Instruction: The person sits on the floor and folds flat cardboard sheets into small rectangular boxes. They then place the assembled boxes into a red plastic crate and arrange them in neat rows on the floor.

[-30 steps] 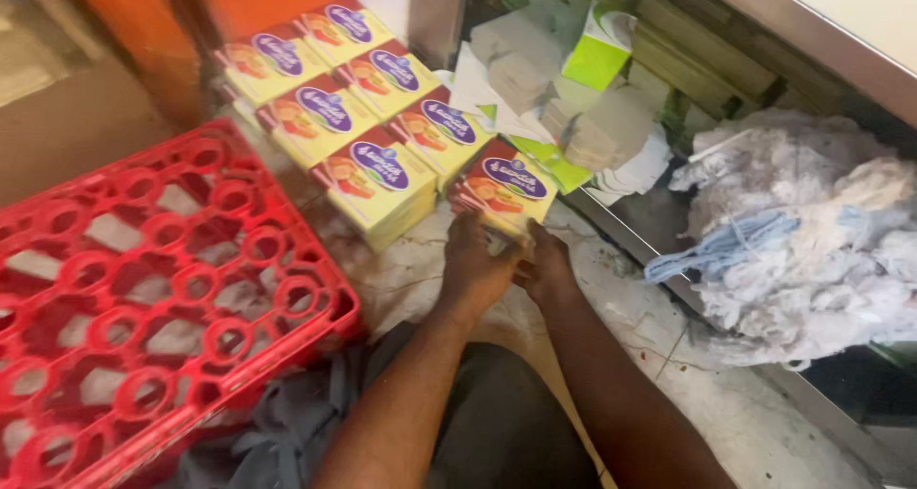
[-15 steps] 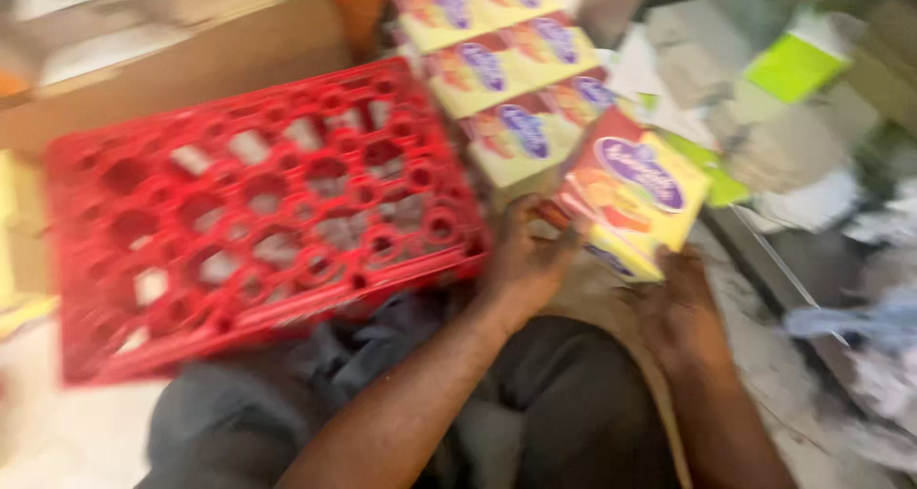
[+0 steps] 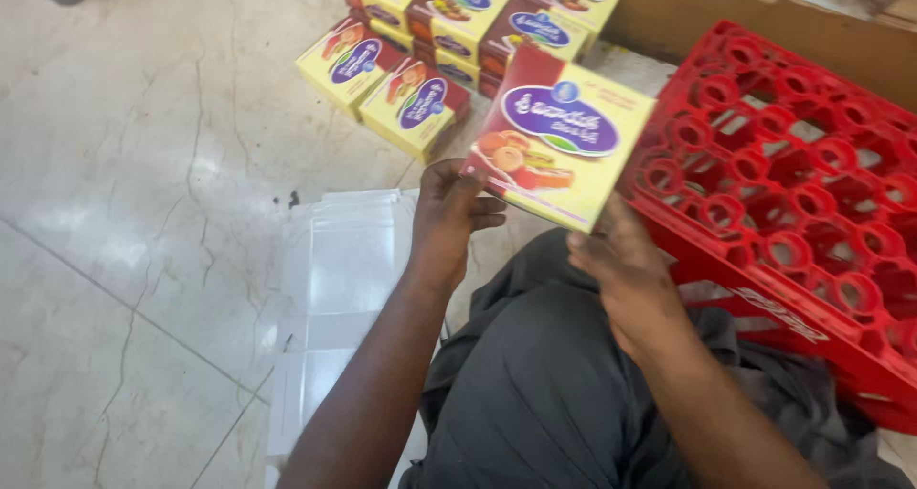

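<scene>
- A flat yellow and maroon carton (image 3: pixel 559 136) with a purple oval label and pictured sweets sits in the centre of the frame, slightly above the middle, held up in the air and tilted, its printed face turned to the camera
- The left hand (image 3: pixel 449 217) grips the carton's lower left corner, thumb hidden behind the edge, fingers curled close under the box
- The right hand (image 3: pixel 621 269) holds the carton's lower right edge from beneath, fingers wrapped narrowly on the underside; only the back of the hand shows
- Both forearms rise from the bottom of the frame, over a lap in dark grey cloth (image 3: pixel 544 393)
- A red plastic crate (image 3: pixel 802 183) with round cells lies just right of the carton, filling the right side of the frame and resting against the lap
- A group of matching cartons (image 3: pixel 439 40) lies on the floor at top centre, some stacked, well apart from the hands
- A flat clear plastic sheet (image 3: pixel 334 298) lies on the floor left of the left forearm
- A pale marble floor (image 3: pixel 124 212) with thin cracks fills the left half of the frame
- A brown board edge (image 3: pixel 688 16) runs along the upper right behind the crate
</scene>
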